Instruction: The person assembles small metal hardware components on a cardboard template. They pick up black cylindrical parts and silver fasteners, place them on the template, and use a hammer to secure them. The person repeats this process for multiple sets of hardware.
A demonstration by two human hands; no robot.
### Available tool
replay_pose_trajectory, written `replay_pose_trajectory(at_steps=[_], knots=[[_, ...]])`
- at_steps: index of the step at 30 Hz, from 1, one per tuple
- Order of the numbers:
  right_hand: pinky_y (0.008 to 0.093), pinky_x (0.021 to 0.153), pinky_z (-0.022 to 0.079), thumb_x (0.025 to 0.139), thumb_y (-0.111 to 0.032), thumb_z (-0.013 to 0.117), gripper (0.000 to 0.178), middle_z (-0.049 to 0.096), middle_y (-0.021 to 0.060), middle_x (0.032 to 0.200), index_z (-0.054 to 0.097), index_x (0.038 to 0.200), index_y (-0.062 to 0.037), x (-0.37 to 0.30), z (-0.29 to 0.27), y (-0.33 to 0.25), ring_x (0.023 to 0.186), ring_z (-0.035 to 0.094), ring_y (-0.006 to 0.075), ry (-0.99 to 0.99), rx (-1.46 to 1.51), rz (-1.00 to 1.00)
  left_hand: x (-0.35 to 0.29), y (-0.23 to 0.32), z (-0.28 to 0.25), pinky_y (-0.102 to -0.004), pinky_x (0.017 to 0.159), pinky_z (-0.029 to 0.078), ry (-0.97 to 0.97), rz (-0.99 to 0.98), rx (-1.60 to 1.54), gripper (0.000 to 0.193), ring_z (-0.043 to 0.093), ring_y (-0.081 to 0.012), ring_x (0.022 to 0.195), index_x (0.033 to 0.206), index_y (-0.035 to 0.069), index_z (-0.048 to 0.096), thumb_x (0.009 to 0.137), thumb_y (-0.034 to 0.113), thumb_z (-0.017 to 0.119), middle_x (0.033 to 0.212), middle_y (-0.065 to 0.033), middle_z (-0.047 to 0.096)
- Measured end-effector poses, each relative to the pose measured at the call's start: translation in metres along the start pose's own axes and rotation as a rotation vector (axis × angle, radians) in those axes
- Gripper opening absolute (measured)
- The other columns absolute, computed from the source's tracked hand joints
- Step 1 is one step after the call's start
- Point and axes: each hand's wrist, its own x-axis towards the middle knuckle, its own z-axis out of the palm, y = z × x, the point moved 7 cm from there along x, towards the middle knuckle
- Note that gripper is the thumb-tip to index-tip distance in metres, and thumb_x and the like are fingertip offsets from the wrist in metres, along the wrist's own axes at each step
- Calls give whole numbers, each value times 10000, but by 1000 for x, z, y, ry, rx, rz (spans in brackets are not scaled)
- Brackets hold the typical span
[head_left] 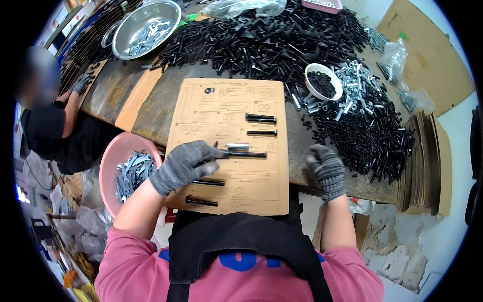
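Now, at the workbench, the left hand in its grey knit glove reaches over a printed cardboard sheet, fingers bent at the left end of a long black bolt; whether they grip it, I cannot tell. Just above that bolt lies a silver sleeve. Over on the right, the gloved right hand is off the sheet, near the bench's front edge, fingers curled in; anything inside them is hidden.

Back to the cardboard: two black bolts sit side by side towards the upper right, a single slimmer bolt below them. Two more, a middle bolt and a bottom bolt, lie lower down by the left wrist, and small black rings mark the top left.

Beyond, a great heap of black bolts spreads across the bench, with a white bowl of black rings beside loose silver sleeves. Left of the sheet, a pink basin holds silver wrenches, and farther off a co-worker's gloved hand rests near another cardboard piece.
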Motion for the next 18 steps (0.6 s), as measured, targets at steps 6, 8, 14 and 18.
replay_pose_trajectory(at_steps=[6,8,14,18], knots=[[412,722,471,770,-308,565,300,593,140,908,565,1006,-124,-3,-28,96,815,581,312,37,-473,168,100,52,62,-332,751,467,-165,215,-107,302,573,-262,827,1016,34,579,781,223,591,859,-111,567],[415,719,471,779,-308,549,283,592,148,917,562,987,-116,7,-18,102,822,581,315,-69,-518,171,135,54,89,-337,765,468,-225,156,-56,311,579,-259,837,1048,46,566,774,187,602,879,-120,578],[412,716,474,796,-272,524,259,570,152,983,549,978,-90,18,-7,79,838,581,309,-178,-587,184,220,26,147,-396,754,465,-347,-78,271,297,578,-303,863,1005,43,574,770,224,577,915,-153,591],[412,722,474,806,-257,508,232,570,145,963,547,955,-84,24,-10,82,849,580,302,-24,-447,0,245,34,158,-403,709,475,-187,23,440,256,588,-303,816,928,55,597,729,217,591,889,-158,586]])
